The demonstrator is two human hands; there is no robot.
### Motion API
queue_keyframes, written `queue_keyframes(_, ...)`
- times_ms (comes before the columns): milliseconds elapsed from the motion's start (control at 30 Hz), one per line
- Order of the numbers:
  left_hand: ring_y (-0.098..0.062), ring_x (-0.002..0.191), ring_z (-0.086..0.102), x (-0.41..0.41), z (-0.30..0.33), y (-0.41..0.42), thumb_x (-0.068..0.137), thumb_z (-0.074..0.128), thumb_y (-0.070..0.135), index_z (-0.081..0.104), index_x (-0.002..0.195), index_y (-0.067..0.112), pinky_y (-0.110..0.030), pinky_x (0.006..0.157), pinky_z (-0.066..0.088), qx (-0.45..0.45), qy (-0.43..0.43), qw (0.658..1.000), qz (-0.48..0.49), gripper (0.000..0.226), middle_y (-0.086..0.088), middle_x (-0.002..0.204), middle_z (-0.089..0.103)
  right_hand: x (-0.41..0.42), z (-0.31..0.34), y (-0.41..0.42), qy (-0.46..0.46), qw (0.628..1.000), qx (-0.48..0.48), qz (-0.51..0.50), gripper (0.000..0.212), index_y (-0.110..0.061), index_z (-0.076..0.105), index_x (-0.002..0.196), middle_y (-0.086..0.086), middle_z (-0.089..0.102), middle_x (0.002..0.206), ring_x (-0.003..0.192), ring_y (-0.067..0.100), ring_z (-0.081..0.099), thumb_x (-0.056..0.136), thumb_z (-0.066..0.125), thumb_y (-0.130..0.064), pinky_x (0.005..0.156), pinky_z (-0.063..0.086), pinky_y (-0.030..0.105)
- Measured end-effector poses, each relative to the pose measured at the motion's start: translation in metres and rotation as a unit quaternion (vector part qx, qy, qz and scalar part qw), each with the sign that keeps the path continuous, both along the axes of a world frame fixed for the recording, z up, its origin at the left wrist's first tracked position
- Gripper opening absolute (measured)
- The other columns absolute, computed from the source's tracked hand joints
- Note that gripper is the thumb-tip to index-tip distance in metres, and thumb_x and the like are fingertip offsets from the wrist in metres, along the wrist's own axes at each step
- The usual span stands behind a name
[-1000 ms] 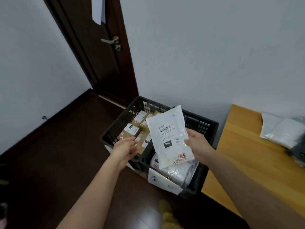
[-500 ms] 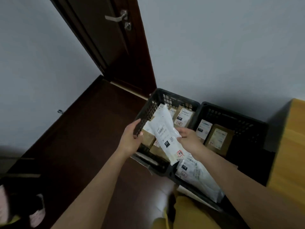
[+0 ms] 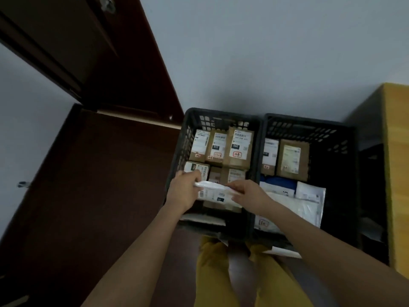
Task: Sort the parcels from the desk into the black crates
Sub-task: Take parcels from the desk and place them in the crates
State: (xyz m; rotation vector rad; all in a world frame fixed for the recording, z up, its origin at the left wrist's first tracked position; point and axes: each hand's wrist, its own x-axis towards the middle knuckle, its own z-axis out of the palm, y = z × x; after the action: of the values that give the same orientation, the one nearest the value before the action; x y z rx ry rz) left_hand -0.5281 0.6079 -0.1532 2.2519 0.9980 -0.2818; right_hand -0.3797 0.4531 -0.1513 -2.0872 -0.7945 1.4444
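**White mailer going into the left crate**

I have both hands on the white mailer [image 3: 213, 192]: the left hand [image 3: 183, 192] pinches its left end, the right hand [image 3: 247, 194] its right end, fingers [image 3: 232, 187] clamped on the edge. It sits low inside the left crate [image 3: 177, 156], just above the near row of boxes.

By my reading the sort is well along. Beyond my fingers the left crate holds two rows of brown boxes [image 3: 238, 147]; to the right of my right hand, the right crate [image 3: 352, 165] holds two more boxes and a stack of white bags [image 3: 305, 202]. Only a strip of the counter [image 3: 397, 151] shows, so I cannot tell what is left there.

Against half a second ago, the mailer has dropped from a tilted hold above the rim to nearly flat within the crate, my left hand has left the rim and joined the grip, and the view has tipped further down.
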Motion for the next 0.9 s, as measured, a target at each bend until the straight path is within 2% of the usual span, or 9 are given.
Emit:
queue_keyframes(133,-0.025,0.104,0.05,-0.021,-0.037,0.019,0.089,0.06,0.005,0.059,0.099,0.024,-0.036,0.083,0.048,-0.038,-0.004,0.999,-0.02,0.021,-0.006,0.104,0.055,-0.029,-0.035,0.004,-0.037,0.998,-0.056,-0.007,0.04,-0.01,0.058,0.136,0.007,0.055,0.142,0.13,0.024,0.049,0.099,0.048,0.0,0.103,0.036,0.023)
queue_keyframes(233,-0.023,0.108,0.053,-0.038,-0.069,0.017,0.089,0.061,0.007,0.065,0.11,0.015,-0.032,0.083,0.043,-0.007,0.025,0.999,-0.036,0.023,-0.007,0.11,0.062,-0.054,-0.07,0.003,-0.045,0.995,-0.09,-0.008,0.049,-0.014,0.055,0.14,0.009,0.051,0.145,0.132,0.027,0.047,0.096,0.044,0.007,0.108,0.035,0.025)
queue_keyframes(367,-0.019,0.101,0.054,-0.059,-0.118,0.01,0.086,0.065,0.01,0.069,0.103,0.022,-0.031,0.083,0.047,-0.002,0.066,0.998,-0.012,0.021,-0.002,0.105,0.066,-0.082,-0.123,-0.002,-0.021,0.99,-0.139,-0.032,0.053,-0.021,0.057,0.138,0.011,0.058,0.136,0.116,0.029,0.058,0.094,0.046,0.007,0.102,0.048,0.038)
queue_keyframes(533,-0.023,0.099,0.056,-0.074,-0.174,0.008,0.087,0.066,0.004,0.071,0.097,0.013,-0.039,0.085,0.048,-0.016,0.044,0.999,0.016,0.014,-0.004,0.098,0.066,-0.096,-0.179,-0.004,-0.013,0.985,-0.161,-0.054,0.052,-0.012,0.053,0.14,0.012,0.049,0.145,0.136,0.027,0.043,0.092,0.046,0.008,0.113,0.033,0.031)
queue_keyframes(633,-0.022,0.107,0.057,-0.078,-0.197,0.01,0.09,0.067,0.03,0.068,0.111,0.015,-0.035,0.09,0.048,-0.085,0.132,0.987,-0.013,0.025,-0.002,0.109,0.064,-0.101,-0.21,-0.004,0.016,0.982,-0.184,-0.04,0.05,-0.011,0.047,0.144,0.013,0.045,0.148,0.135,0.027,0.044,0.097,0.043,0.004,0.109,0.034,0.024)
queue_keyframes(700,-0.02,0.108,0.058,-0.078,-0.205,0.013,0.093,0.059,0.047,0.065,0.12,0.019,-0.033,0.091,0.048,-0.158,0.21,0.965,-0.02,0.039,0.0,0.116,0.064,-0.102,-0.223,-0.005,0.024,0.98,-0.194,-0.039,0.047,-0.011,0.046,0.145,0.015,0.044,0.149,0.132,0.03,0.047,0.099,0.043,0.001,0.107,0.039,0.028)
queue_keyframes(767,-0.021,0.106,0.059,-0.075,-0.208,0.015,0.096,0.051,0.05,0.064,0.118,0.018,-0.036,0.097,0.046,-0.181,0.228,0.957,-0.027,0.04,0.0,0.115,0.065,-0.101,-0.225,-0.004,0.03,0.978,-0.199,-0.052,0.046,-0.01,0.046,0.145,0.017,0.048,0.144,0.119,0.033,0.056,0.099,0.044,0.0,0.092,0.05,0.032)
queue_keyframes(833,-0.022,0.105,0.059,-0.072,-0.202,0.014,0.099,0.046,0.047,0.063,0.115,0.017,-0.04,0.102,0.043,-0.169,0.217,0.961,-0.04,0.038,-0.003,0.114,0.066,-0.099,-0.216,-0.002,0.021,0.979,-0.195,-0.055,0.045,-0.011,0.045,0.146,0.017,0.051,0.14,0.106,0.031,0.061,0.102,0.042,-0.003,0.077,0.052,0.031)
queue_keyframes(900,-0.022,0.105,0.059,-0.066,-0.187,0.014,0.1,0.045,0.043,0.061,0.12,0.016,-0.037,0.095,0.046,-0.158,0.208,0.964,-0.045,0.037,-0.004,0.117,0.064,-0.096,-0.199,-0.001,0.001,0.982,-0.184,-0.049,0.045,-0.014,0.04,0.149,0.015,0.049,0.143,0.113,0.031,0.059,0.104,0.04,-0.011,0.087,0.053,0.034)
